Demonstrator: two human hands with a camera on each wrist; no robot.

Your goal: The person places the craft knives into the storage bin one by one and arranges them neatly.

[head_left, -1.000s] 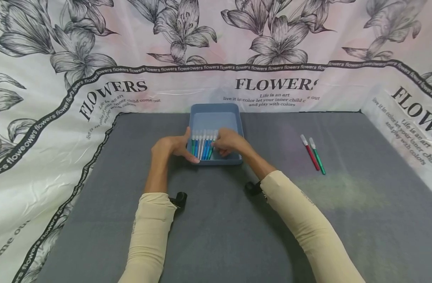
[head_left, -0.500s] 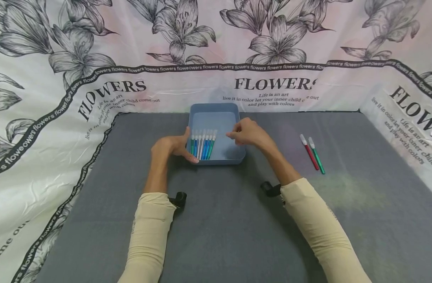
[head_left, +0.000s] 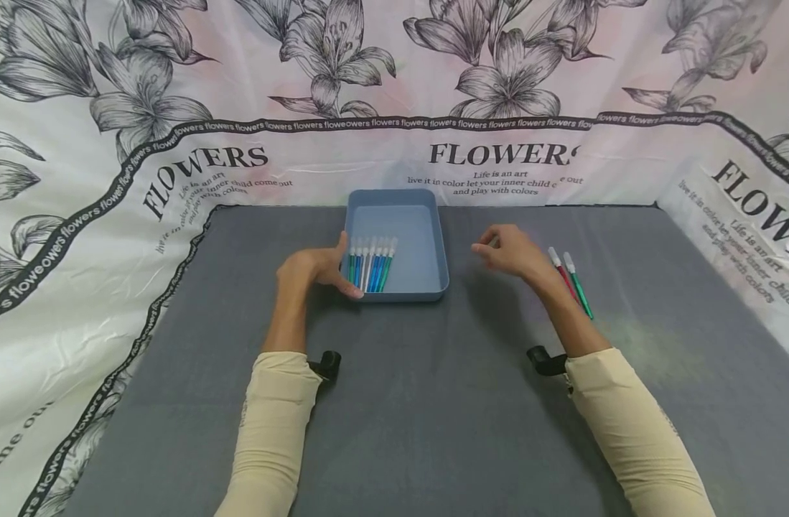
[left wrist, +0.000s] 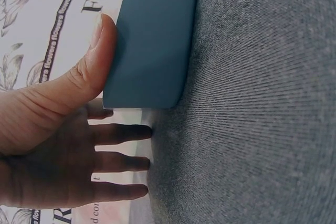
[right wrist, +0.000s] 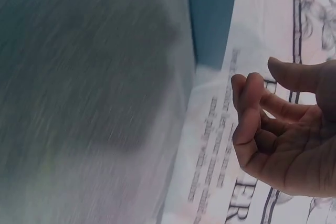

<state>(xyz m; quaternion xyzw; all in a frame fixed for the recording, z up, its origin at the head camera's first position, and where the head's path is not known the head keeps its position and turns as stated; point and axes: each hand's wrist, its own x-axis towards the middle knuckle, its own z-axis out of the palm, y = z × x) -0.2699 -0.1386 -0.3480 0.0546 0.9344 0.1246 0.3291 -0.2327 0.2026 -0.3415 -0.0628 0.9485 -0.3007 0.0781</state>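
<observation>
A blue-grey tray [head_left: 420, 248] stands near the far edge of the table. Along its left side lies a row of slim felt-tip pens [head_left: 372, 267], blue, green and one whitish, with clear caps pointing away. My left hand [head_left: 313, 267] is at the tray's front-left corner. Seen from the left wrist, the thumb [left wrist: 94, 59] rests against the tray wall [left wrist: 152, 40], and the other fingers are straight and spread. My right hand [head_left: 510, 250] hovers above the table, right of the tray, its fingers [right wrist: 249, 114] loosely curled with nothing between them.
A red pen [head_left: 564, 274] and a green pen [head_left: 578, 286] lie side by side on the grey tabletop [head_left: 400, 402], just right of my right hand; the forearm overlaps the red one's lower end. A white flower-printed sheet [head_left: 368, 165] rises behind the table.
My right hand has left the pen row in the tray and moved right, past the tray's edge, toward the two loose pens. My left hand has stayed at the corner.
</observation>
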